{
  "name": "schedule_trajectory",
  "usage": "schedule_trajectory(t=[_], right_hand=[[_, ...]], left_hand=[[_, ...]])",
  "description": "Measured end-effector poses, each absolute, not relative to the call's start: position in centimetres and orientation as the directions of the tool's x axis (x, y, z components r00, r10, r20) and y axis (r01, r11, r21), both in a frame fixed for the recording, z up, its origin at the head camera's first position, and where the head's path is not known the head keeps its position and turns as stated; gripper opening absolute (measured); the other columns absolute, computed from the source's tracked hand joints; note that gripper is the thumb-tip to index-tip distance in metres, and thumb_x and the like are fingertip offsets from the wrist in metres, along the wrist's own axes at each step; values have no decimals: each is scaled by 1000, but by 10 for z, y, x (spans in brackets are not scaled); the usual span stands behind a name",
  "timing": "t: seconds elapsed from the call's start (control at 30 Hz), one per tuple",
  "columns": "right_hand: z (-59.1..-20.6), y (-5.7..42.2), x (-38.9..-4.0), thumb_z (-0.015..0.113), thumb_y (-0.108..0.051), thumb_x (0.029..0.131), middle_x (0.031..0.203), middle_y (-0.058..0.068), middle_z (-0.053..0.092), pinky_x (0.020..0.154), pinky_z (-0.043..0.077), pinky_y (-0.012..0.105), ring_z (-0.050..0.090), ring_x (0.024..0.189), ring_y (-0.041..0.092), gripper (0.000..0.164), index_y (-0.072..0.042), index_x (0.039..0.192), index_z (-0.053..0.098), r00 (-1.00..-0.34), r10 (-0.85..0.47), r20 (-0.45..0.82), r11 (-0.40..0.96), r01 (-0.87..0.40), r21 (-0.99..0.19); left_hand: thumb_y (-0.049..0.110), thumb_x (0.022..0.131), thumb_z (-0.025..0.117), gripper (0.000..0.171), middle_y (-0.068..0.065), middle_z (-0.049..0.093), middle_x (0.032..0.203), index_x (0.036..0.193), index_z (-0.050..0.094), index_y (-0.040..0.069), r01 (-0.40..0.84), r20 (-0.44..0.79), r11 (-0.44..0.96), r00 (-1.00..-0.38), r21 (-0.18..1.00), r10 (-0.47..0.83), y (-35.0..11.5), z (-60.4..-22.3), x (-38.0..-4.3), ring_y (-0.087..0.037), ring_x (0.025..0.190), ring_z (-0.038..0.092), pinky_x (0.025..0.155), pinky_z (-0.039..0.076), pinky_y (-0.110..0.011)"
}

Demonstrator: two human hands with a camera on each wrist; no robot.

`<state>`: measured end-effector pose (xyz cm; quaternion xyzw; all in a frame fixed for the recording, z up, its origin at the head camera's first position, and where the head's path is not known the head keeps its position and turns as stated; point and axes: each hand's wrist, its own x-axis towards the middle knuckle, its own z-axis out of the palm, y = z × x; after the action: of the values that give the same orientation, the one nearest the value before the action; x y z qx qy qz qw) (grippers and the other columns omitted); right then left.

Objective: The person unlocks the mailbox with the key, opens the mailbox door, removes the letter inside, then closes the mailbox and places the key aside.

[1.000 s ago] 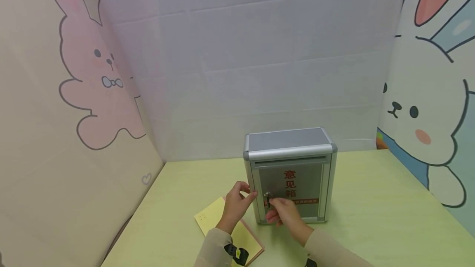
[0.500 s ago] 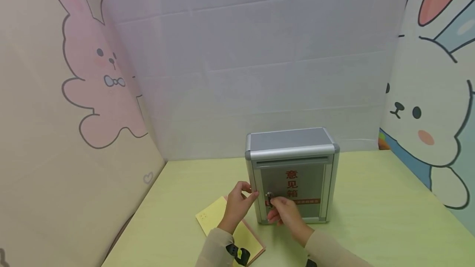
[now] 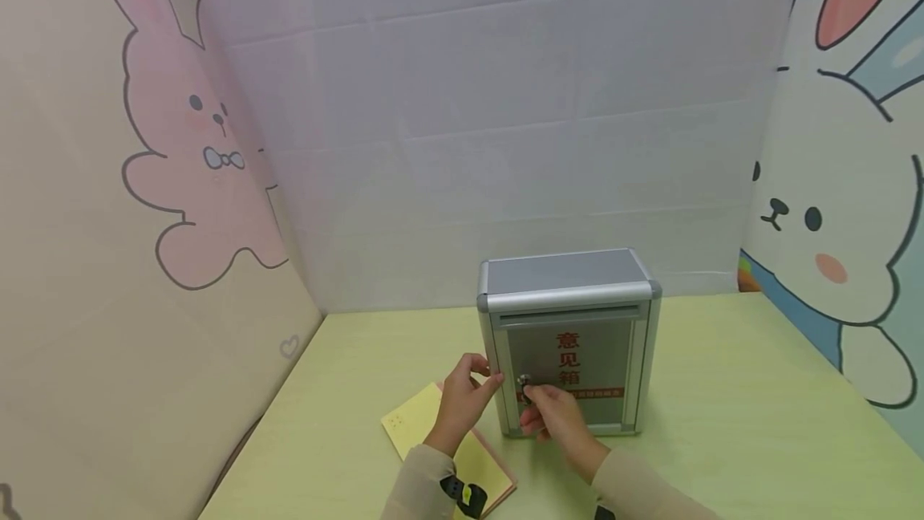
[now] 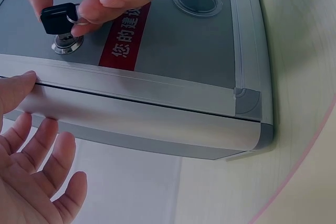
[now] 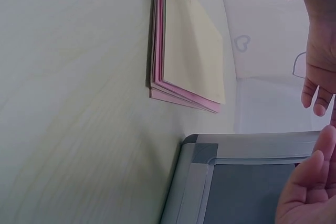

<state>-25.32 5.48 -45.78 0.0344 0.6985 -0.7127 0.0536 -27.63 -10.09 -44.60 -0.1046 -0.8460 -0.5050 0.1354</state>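
Observation:
A silver-grey metal suggestion box (image 3: 570,343) with red lettering stands upright on the table. My right hand (image 3: 561,421) pinches a black-headed key (image 4: 59,18) between thumb and fingers. The key sits in the round lock (image 4: 67,44) near the left edge of the box's front, and a small metal ring hangs from it. My left hand (image 3: 464,400) touches the box's left edge. In the left wrist view its thumb rests along the front seam, with the other fingers loosely bent by the side wall. The right wrist view shows only part of the right hand.
Left of the box, partly under my left forearm, lies a stack of yellow and pink paper pads (image 3: 407,421). The pale green table (image 3: 729,408) meets a white cloth backdrop (image 3: 505,127) behind and rabbit-printed side panels.
The head view has shifted slightly, so the scene sits a little further right. My right fingers cover a bit more of the key. The left hand keeps its place at the box edge.

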Motion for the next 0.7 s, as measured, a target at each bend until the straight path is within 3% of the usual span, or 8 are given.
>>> schedule_trajectory(t=[0.27,0.7], right_hand=[[-456,56,-253,54,-24,94,59,0,58,54,42,29,58,53,13,27,2,86,60,-991,-41,-125,0,125,-992],[-456,52,-251,62,-18,89,58,1,53,54,42,29,56,52,13,18,-5,79,54,-992,22,-123,21,124,-992]], left_hand=[[13,85,71,23,-8,61,90,96,54,3,330,350,445,-936,833,40,-102,-447,-276,-8,61,46,51,41,-26],[12,84,71,23,-8,61,89,95,54,3,323,345,453,-938,831,36,-100,-447,-276,-8,60,45,51,40,-25]])
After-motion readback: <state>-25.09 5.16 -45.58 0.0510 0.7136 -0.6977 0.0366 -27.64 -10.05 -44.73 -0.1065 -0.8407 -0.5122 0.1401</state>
